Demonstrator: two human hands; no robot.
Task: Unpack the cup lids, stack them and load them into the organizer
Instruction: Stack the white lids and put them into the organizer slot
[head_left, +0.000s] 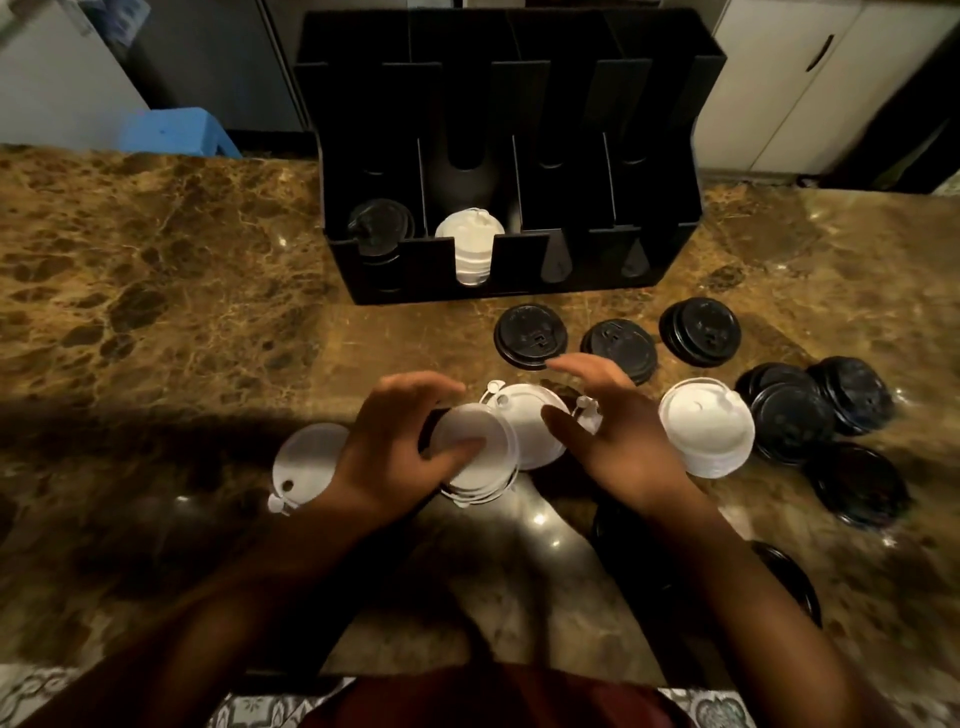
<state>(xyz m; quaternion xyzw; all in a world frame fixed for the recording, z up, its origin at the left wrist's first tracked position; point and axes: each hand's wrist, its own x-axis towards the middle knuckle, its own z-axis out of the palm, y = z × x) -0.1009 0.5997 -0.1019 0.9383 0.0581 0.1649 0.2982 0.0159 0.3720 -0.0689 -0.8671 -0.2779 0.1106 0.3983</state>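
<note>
The left hand (400, 441) curls around a small stack of white lids (475, 457), thumb pressed on top, above the brown marble worktop (156, 291). The right hand (618, 436) hovers just right of it with fingers spread, gripping nothing, over another white lid (530, 431). A single white lid (306, 460) lies to the left, a white pile (709, 426) to the right. Black lids (698, 332) are scattered at right and far right. The black organizer (498, 171) stands at the far side, with black lids (379, 223) in its leftmost slot and white ones (470, 239) in the next.
</note>
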